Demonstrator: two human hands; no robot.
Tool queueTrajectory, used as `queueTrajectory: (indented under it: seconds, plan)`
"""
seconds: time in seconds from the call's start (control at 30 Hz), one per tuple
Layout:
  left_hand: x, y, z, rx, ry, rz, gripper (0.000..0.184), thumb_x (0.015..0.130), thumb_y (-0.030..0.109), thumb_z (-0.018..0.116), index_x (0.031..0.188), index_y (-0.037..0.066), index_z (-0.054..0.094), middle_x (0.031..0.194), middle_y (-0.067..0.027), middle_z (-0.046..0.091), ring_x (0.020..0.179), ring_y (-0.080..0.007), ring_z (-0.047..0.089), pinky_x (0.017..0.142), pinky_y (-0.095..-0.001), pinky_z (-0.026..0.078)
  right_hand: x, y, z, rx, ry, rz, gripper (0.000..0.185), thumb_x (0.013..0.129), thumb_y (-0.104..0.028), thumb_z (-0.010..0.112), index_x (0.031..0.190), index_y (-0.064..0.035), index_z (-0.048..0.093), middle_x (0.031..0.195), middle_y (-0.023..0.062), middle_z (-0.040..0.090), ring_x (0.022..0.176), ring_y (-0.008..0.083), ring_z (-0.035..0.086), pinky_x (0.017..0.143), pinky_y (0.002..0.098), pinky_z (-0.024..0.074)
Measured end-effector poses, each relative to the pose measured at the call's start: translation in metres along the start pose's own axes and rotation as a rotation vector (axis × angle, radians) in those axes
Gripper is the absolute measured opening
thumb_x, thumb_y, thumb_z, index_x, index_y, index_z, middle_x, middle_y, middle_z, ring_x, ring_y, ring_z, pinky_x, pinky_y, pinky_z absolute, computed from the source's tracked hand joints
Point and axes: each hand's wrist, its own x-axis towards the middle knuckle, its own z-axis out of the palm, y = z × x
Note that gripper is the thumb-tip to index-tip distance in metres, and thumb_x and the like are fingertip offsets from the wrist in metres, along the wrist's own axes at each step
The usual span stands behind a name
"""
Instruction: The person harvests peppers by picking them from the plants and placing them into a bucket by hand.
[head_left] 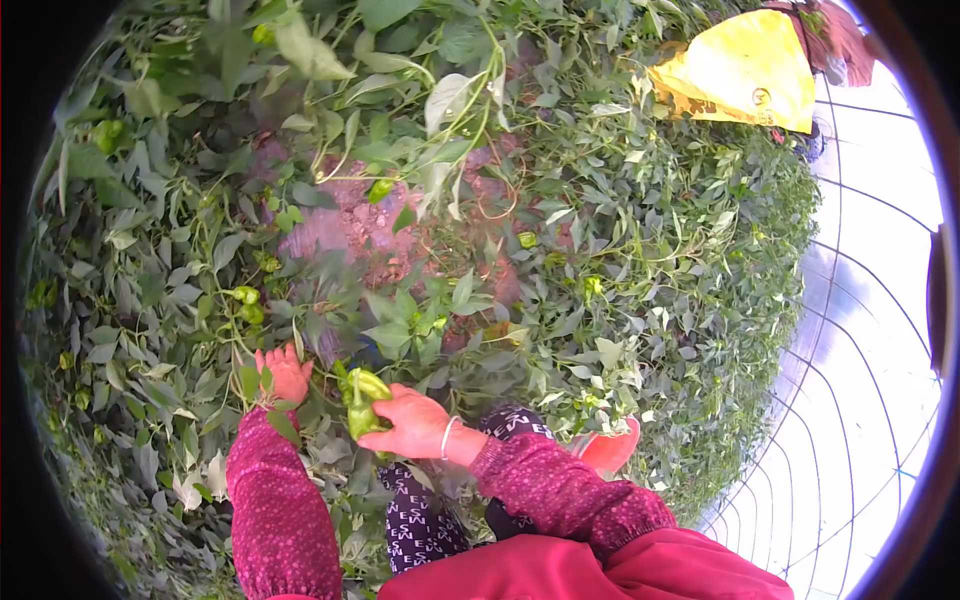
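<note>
Light green peppers [362, 412] are bunched in my right hand [412, 424], its fingers closed around them. My left hand [285, 376] reaches among the leaves of a pepper plant [228, 300], fingers apart, with nothing visible in them. Leaves cover part of that hand and wrist. Just above it, a pair of green peppers [248, 305] hangs on the plant. Another small green pepper [380, 190] hangs farther up, over the bare soil.
Reddish soil [370, 225] shows between dense rows of pepper plants. At the upper right is a yellow sack [745, 75] beside a person in brown clothing [845, 45]. A whitish sheet wall with dark lines [860, 330] borders the right side. An orange-red object [610, 447] lies near my leg.
</note>
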Motion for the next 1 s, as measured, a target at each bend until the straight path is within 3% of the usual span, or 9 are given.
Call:
queueTrajectory:
  seconds: [0.27,0.4,0.47,0.5,0.53,0.57,0.63,0.83,1.0]
  plan:
    - [0.002,0.009,-0.023,0.05,-0.138,-0.028,0.059,0.087,0.044,0.048,0.123,-0.004,0.049,0.119,-0.0198,0.053,0.118,-0.0338,0.044,0.108,-0.0483,0.02,0.022,0.058,-0.018,0.201,-0.048,-0.03,0.053,0.075,-0.051,0.064,0.093,-0.0015,0.062,0.097,0.0215,0.052,0.091,0.0369,0.055,0.082,0.0413,0.0432]
    - [0.01,0.013,-0.03,0.141,-0.075,0.025,0.054,0.085,0.04,0.053,0.119,-0.003,0.051,0.118,-0.0192,0.053,0.117,-0.0336,0.044,0.106,-0.0485,0.023,0.003,0.096,-0.032,0.417,-0.015,0.032,0.058,0.075,-0.054,0.063,0.1,-0.0019,0.062,0.103,0.0213,0.052,0.096,0.0371,0.054,0.085,0.0396,0.0429]
    - [0.022,0.015,-0.04,0.187,-0.061,-0.008,0.045,0.083,0.033,0.058,0.116,0.004,0.055,0.116,-0.0185,0.054,0.115,-0.034,0.045,0.103,-0.0479,0.027,-0.005,0.11,-0.051,0.628,0.011,-0.026,0.049,0.079,-0.044,0.066,0.104,-0.0023,0.062,0.104,0.0164,0.055,0.096,0.0267,0.056,0.083,0.0355,0.0438]
    - [0.028,0.034,-0.062,0.044,0.048,0.04,0.029,0.083,0.022,0.059,0.105,0.004,0.06,0.106,-0.0183,0.058,0.103,-0.0337,0.054,0.091,-0.0448,0.039,-0.01,0.12,-0.055,0.797,0.064,-0.071,0.045,0.08,-0.041,0.066,0.104,-0.0027,0.062,0.101,0.0137,0.058,0.094,0.0219,0.056,0.081,0.0341,0.0443]
    - [0.032,0.059,-0.087,-0.07,0.077,0.087,0.024,0.083,0.019,0.058,0.101,0.003,0.061,0.102,-0.0184,0.059,0.099,-0.0339,0.056,0.087,-0.0443,0.041,-0.013,0.13,-0.059,0.962,0.119,-0.125,0.041,0.081,-0.038,0.066,0.104,-0.0031,0.062,0.097,0.0109,0.061,0.091,0.0171,0.057,0.079,0.0326,0.0448]
    - [0.033,0.089,-0.115,-0.183,0.103,0.131,0.02,0.083,0.015,0.058,0.097,0.002,0.061,0.099,-0.0185,0.06,0.095,-0.0341,0.057,0.083,-0.0438,0.043,-0.013,0.141,-0.063,1.236,-0.059,0.006,0.034,0.084,-0.026,0.067,0.11,-0.0048,0.061,0.097,0.0039,0.063,0.089,0.0086,0.054,0.08,0.0263,0.0442]
    - [0.026,0.156,-0.165,-0.32,0.203,0.269,0.011,0.084,0.008,0.055,0.088,0.0,0.06,0.086,-0.0186,0.061,0.079,-0.0332,0.062,0.072,-0.0395,0.048,-0.018,0.157,-0.069,1.423,0.067,-0.078,0.034,0.085,-0.026,0.066,0.111,-0.0058,0.06,0.096,0.0004,0.062,0.086,0.0076,0.054,0.08,0.0247,0.0441]
    - [0.033,0.268,-0.18,-0.864,0.101,0.317,0.018,0.085,0.005,0.056,0.1,-0.003,0.06,0.098,-0.0142,0.063,0.091,-0.0227,0.06,0.083,-0.0307,0.045,-0.016,0.168,-0.056,1.659,0.48,-0.071,0.03,0.086,-0.021,0.065,0.11,-0.0042,0.06,0.094,-0.0036,0.06,0.084,0.0045,0.053,0.076,0.0226,0.0444]
    - [0.047,0.285,-0.15,-0.992,-0.032,0.275,0.026,0.089,0.015,0.056,0.11,-0.001,0.058,0.104,-0.0106,0.063,0.099,-0.0191,0.058,0.088,-0.0291,0.042,-0.012,0.178,-0.046,1.66,0.303,-0.134,0.035,0.087,-0.018,0.062,0.118,-0.0046,0.056,0.104,-0.0019,0.061,0.092,0.0053,0.054,0.081,0.0229,0.0448]
